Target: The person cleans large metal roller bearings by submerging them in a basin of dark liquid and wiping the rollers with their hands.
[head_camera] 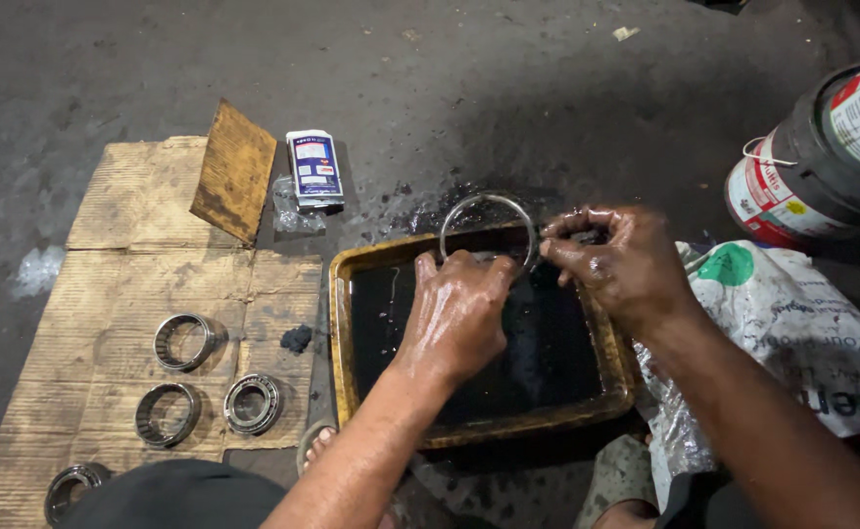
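Observation:
A thin metal ring (487,203) stands upright over the far edge of a rusty tray (343,323) filled with dark liquid. My left hand (457,313), wet and oily, holds the ring's lower left part. At the ring's right side, my right hand (618,263) pinches the rim with thumb and fingers. Both hands hover above the tray's far half.
Flattened cardboard (117,294) lies on the left with several bearing rings on it, such as one ring (183,341) and another (252,403). A small blue-and-white packet (314,168) lies behind the tray. Paint cans (822,167) and a printed plastic sack (802,333) are at the right. My sandalled foot (317,446) touches the tray's near corner.

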